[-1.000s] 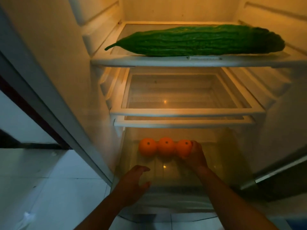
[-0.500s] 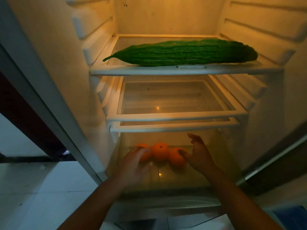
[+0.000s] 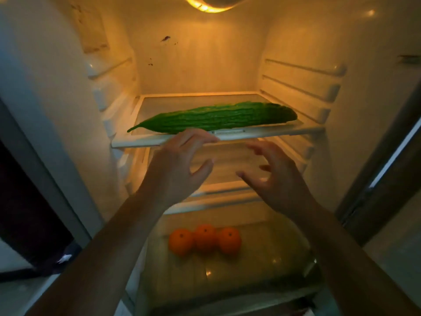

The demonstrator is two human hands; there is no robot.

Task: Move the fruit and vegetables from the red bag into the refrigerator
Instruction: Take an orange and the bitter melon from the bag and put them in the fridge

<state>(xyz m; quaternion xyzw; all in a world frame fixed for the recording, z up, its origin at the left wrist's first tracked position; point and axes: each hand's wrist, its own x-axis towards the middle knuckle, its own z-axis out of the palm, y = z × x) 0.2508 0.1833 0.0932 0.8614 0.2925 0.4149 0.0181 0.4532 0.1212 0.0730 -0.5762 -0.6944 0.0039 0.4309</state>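
The refrigerator stands open in front of me. A long green bitter gourd [image 3: 216, 118] lies across the upper glass shelf [image 3: 284, 131]. Three oranges [image 3: 205, 239] sit side by side in the clear bottom drawer [image 3: 284, 258]. My left hand [image 3: 175, 169] is raised with fingers spread, its fingertips at the front edge of the upper shelf just below the gourd. My right hand [image 3: 278, 179] hovers open beside it, under the shelf level, holding nothing. The red bag is out of view.
A lower shelf [image 3: 227, 197] sits behind my hands, above the drawer. The fridge lamp [image 3: 211, 3] glows at the top. Ribbed rails line the right wall [image 3: 319, 92]. A dark door frame [image 3: 387, 179] is at the right, and pale floor at lower left.
Both hands left the oranges in the bottom drawer and rose to the upper shelf's front edge. The view tilted upward, showing the fridge lamp.
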